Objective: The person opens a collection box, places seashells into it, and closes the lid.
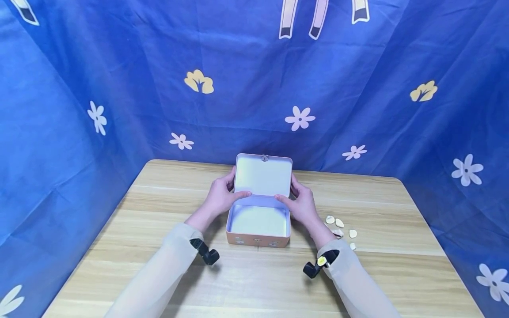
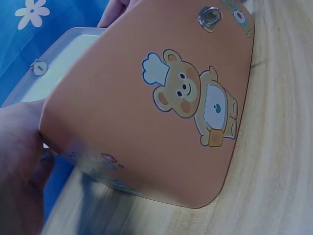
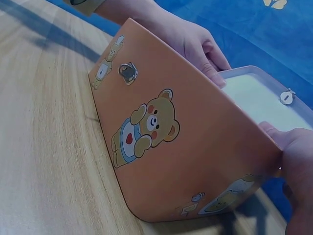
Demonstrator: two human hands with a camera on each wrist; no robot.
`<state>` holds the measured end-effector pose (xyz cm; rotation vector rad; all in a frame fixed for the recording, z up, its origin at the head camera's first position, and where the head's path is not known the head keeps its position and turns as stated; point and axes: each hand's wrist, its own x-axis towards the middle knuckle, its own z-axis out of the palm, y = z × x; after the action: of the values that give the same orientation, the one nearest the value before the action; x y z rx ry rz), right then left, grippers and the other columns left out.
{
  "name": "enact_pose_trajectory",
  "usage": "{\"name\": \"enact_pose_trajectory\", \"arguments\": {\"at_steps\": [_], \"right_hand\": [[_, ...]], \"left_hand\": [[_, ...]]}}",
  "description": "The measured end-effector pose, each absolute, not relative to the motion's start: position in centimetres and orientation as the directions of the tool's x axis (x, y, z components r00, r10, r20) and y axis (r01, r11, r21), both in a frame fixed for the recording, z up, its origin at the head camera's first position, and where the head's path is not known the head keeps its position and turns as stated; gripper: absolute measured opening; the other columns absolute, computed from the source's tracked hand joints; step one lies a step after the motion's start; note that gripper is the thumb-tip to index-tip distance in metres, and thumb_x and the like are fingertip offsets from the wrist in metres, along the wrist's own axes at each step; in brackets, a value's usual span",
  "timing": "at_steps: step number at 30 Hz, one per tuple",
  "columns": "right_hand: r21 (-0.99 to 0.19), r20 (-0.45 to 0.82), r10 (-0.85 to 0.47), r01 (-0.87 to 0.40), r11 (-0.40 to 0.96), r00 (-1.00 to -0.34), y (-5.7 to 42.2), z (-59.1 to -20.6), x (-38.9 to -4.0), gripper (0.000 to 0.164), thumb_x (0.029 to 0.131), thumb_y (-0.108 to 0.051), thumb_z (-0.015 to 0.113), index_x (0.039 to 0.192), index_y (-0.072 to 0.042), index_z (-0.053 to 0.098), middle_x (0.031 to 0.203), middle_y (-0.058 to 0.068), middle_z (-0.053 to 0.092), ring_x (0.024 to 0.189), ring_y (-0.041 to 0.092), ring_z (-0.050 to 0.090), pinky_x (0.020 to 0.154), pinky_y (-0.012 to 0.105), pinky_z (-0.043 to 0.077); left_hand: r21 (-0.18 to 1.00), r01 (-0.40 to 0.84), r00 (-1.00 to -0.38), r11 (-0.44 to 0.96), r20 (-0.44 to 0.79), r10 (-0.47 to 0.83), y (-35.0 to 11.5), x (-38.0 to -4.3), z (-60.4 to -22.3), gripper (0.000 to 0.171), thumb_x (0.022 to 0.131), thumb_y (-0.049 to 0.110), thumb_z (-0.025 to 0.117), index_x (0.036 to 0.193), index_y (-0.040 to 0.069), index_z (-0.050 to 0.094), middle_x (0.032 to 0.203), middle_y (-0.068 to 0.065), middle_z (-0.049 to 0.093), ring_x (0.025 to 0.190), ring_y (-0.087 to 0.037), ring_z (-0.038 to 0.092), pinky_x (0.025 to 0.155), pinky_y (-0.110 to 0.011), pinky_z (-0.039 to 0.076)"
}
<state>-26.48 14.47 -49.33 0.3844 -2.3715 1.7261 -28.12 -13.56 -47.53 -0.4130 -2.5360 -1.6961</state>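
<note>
An orange-brown tin box [image 1: 247,240] with bear pictures and a metal clasp stands on the wooden table, its lid [image 1: 263,176] raised at the back. The white inside shows nothing in it. My left hand [image 1: 220,195] grips the box at its back left corner, thumb over the rim near the hinge and fingers behind. At the opposite back corner, my right hand [image 1: 303,204] holds it the same way. In the left wrist view a bear in a chef's hat fills the front of the tin box [image 2: 122,93]; the right wrist view shows another bear on the tin box [image 3: 205,127].
Several small, flat whitish pieces [image 1: 339,223] lie on the table [image 1: 191,282] to the right, partly hidden by the right forearm. A blue curtain [image 1: 246,110] with flowers hangs behind the table and along both sides.
</note>
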Motion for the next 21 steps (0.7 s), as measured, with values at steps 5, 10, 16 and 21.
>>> {"name": "enact_pose_trajectory", "arguments": {"at_steps": [5,10,16,21], "right_hand": [[-0.908,0.29,-0.11,-0.309,0.282,-0.951,14.53,-49.35,-26.51,0.094,0.088,-0.017,0.09,0.162,-0.001,0.035,0.163,0.014,0.04,0.144,0.027,0.048,0.117,0.038,0.043],[-0.917,0.277,-0.119,-0.299,0.265,-0.954,14.65,-49.4,-26.58,0.093,0.088,-0.017,0.09,0.162,-0.001,0.035,0.163,0.014,0.04,0.145,0.026,0.046,0.117,0.036,0.041],[-0.923,0.259,-0.126,-0.284,0.259,-0.958,14.68,-49.4,-26.74,0.092,0.088,-0.016,0.09,0.162,-0.001,0.036,0.163,0.014,0.04,0.146,0.025,0.045,0.117,0.035,0.041],[-0.932,0.232,-0.131,-0.259,0.254,-0.964,14.7,-49.53,-26.85,0.092,0.089,-0.018,0.089,0.162,-0.001,0.036,0.163,0.013,0.039,0.146,0.025,0.044,0.118,0.035,0.04]], "left_hand": [[0.901,0.258,-0.961,0.349,0.202,0.188,-13.69,-28.25,-47.82,0.106,0.084,0.02,0.094,0.164,-0.001,0.028,0.164,-0.019,0.036,0.141,-0.029,0.052,0.113,-0.035,0.046],[0.911,0.251,-0.961,0.328,0.195,0.196,-13.74,-28.28,-47.87,0.104,0.084,0.02,0.093,0.164,0.002,0.029,0.163,-0.018,0.04,0.14,-0.028,0.054,0.113,-0.037,0.046],[0.923,0.238,-0.962,0.303,0.182,0.201,-13.79,-28.43,-48.02,0.103,0.084,0.018,0.093,0.164,0.001,0.03,0.164,-0.018,0.037,0.141,-0.028,0.052,0.114,-0.036,0.045],[0.937,0.213,-0.965,0.278,0.158,0.207,-13.8,-28.47,-48.2,0.102,0.085,0.017,0.092,0.164,0.002,0.03,0.166,-0.016,0.035,0.143,-0.028,0.051,0.116,-0.036,0.044]]}}
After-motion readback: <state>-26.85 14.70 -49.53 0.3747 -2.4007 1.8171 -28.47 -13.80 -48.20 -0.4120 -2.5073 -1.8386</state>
